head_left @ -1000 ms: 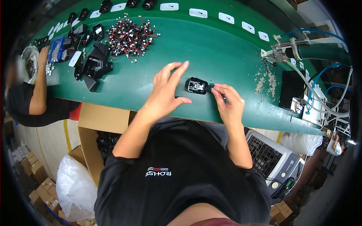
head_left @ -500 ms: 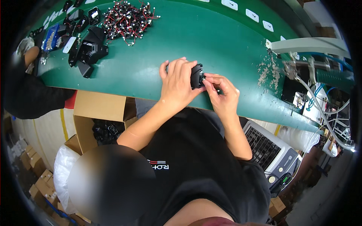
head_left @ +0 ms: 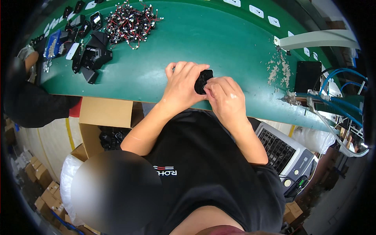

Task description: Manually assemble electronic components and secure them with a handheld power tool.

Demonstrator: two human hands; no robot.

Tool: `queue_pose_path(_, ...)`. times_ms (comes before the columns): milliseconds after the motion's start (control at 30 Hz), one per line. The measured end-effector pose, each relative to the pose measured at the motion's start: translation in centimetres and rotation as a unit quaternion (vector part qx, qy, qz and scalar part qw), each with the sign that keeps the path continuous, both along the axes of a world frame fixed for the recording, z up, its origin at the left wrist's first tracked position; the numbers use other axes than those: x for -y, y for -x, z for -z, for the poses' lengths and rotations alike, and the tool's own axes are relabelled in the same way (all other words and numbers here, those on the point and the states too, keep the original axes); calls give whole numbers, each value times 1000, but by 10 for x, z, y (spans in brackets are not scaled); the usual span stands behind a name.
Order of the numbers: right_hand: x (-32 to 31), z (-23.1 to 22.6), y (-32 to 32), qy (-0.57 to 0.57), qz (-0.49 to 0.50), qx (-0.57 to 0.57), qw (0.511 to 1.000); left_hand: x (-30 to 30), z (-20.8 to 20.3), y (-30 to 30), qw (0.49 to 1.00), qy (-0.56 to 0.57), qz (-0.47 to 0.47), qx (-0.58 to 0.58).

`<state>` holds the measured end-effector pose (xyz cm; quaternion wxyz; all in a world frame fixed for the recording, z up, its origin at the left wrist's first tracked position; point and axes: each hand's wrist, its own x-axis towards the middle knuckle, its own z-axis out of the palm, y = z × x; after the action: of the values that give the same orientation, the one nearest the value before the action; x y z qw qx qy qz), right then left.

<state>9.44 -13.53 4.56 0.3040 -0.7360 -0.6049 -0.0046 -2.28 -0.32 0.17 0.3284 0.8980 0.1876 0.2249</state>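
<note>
Fingers of my left hand (head_left: 183, 87) and right hand (head_left: 224, 94) pinch the small black plastic housing (head_left: 203, 80) above the green table (head_left: 219, 43); fitting step, next needing steady alignment, I judge.

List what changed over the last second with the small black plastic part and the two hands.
The small black plastic part lay flat on the green table a second ago, held at its ends. Now both hands have lifted it toward the near edge and turned it on edge; the left hand wraps it, the right hand pinches it. The tangle of red and black wired parts and the scattered pale bits stayed put.
</note>
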Motion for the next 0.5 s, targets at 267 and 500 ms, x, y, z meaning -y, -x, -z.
queue_pose_path(267, -5, -15, 3, 108, -11, 12, 994, -10, 10, -6, 996, 23, 44, 74)
queue_pose_path(500, -2, -8, 3, 98, -10, -74, 992, -11, 4, -2, 997, 41, 67, 24)
